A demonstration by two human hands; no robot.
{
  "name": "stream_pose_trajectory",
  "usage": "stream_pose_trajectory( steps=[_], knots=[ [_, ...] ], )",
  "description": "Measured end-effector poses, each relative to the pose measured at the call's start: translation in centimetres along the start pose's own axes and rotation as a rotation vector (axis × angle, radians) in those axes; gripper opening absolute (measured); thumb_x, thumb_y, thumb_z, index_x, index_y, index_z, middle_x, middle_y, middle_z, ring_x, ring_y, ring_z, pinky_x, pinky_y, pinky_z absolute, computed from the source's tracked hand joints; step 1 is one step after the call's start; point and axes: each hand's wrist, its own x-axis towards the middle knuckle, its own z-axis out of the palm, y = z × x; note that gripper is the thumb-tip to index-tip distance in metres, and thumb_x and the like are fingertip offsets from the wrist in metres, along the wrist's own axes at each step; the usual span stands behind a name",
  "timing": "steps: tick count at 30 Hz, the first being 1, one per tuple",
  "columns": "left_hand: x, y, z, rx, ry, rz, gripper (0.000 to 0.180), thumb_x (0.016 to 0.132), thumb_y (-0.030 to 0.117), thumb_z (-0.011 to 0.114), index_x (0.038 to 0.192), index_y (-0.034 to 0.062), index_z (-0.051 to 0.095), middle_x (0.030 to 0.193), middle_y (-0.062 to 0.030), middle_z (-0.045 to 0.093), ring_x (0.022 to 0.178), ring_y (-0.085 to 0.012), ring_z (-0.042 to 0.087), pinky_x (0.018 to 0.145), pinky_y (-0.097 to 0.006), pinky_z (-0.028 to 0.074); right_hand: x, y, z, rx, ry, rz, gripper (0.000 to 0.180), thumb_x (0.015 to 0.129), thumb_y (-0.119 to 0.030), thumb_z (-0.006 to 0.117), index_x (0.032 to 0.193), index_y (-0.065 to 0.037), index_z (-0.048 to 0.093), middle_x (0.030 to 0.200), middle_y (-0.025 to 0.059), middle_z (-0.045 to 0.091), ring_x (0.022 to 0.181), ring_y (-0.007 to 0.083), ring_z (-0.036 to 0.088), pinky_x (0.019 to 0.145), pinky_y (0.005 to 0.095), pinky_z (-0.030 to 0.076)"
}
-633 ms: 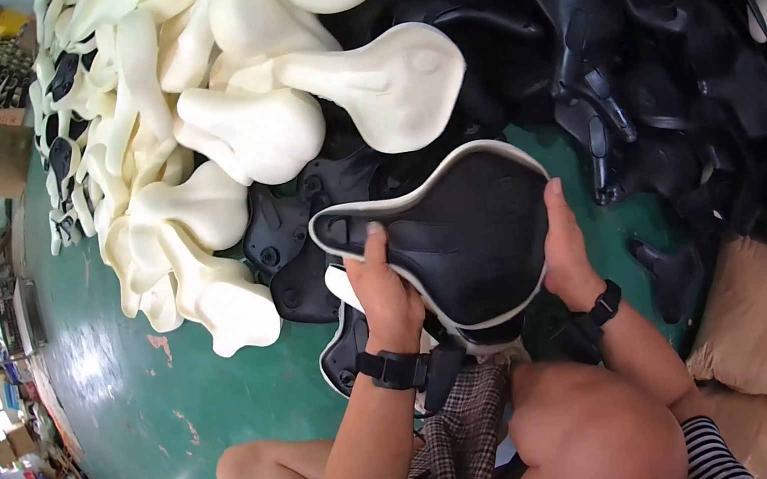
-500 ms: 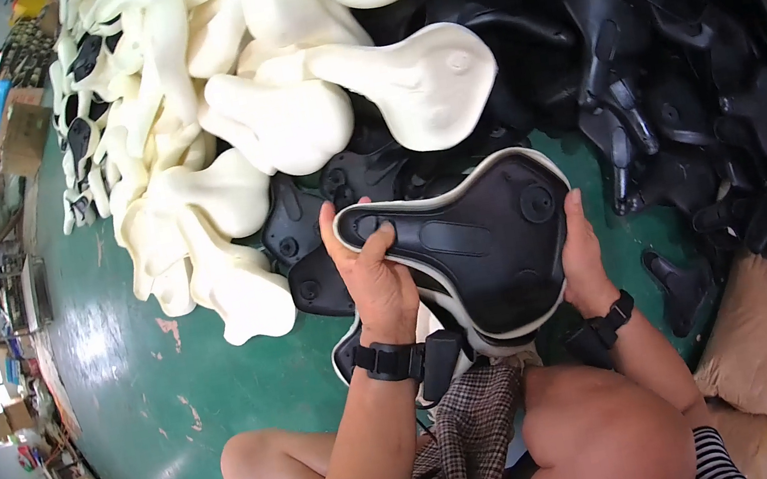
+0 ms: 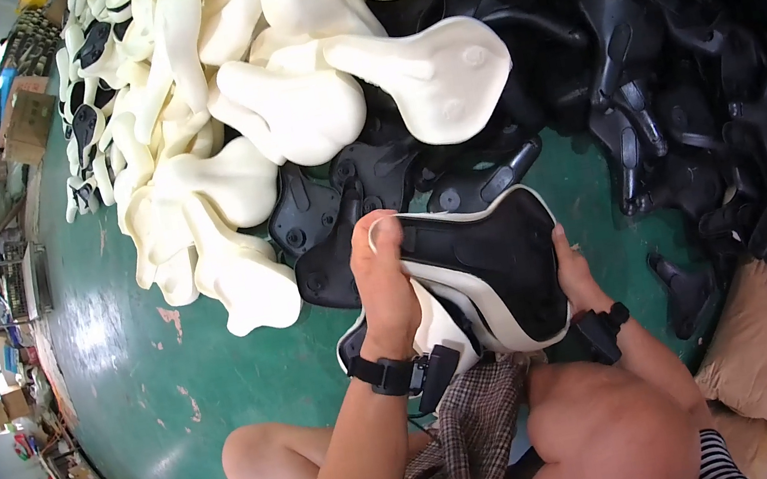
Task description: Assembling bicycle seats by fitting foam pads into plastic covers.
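Observation:
A bicycle saddle (image 3: 508, 254), its black underside shell edged by cream foam, is held over my lap. My left hand (image 3: 385, 290) grips its narrow nose, thumb bent over the tip. At the wide end my right hand (image 3: 575, 273) holds the edge, its fingers mostly hidden behind the saddle. Below it, partly covered, is another cream foam saddle piece (image 3: 446, 325) by my lap. Just beyond my left hand, black saddle shells (image 3: 326, 275) lie on the floor.
Cream foam saddle pads (image 3: 305, 105) are heaped at the far left and middle. A pile of black shells (image 3: 666, 111) fills the far right. Brown sacks (image 3: 764, 328) sit by my right arm. Shelves and boxes (image 3: 30, 126) line the left wall beyond the green floor (image 3: 124, 384).
The saddle has tilted, its wide end lowered, so the underside looks foreshortened and more of the foam side shows. My left hand has rotated upright around the nose; my right hand moved slightly down.

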Motion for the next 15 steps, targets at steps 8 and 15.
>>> stream_pose_trajectory(
  steps=[8,15],
  knots=[
    [2.6,0.2,-6.3,0.058,-0.08,-0.253,0.059,0.097,0.055,0.035,0.09,0.0035,0.062,0.078,-0.0016,0.061,0.072,-0.0119,0.056,0.07,-0.026,0.045,-4.4,-5.2,1.1,0.303,-0.112,-0.236,0.072,0.094,-0.058,0.04,0.131,0.003,0.048,0.123,0.0154,0.058,0.107,0.0248,0.06,0.091,0.0369,0.051],
    [0.0,-4.7,-21.4,1.002,0.117,-0.566,0.061,0.074,0.025,0.07,0.127,-0.001,0.052,0.119,-0.0129,0.06,0.114,-0.0281,0.053,0.098,-0.037,0.038,-1.4,0.2,-7.7,0.609,-0.149,-0.149,0.055,0.094,-0.041,0.055,0.131,-0.001,0.048,0.127,0.014,0.057,0.114,0.0271,0.057,0.099,0.0405,0.047]
  ],
)
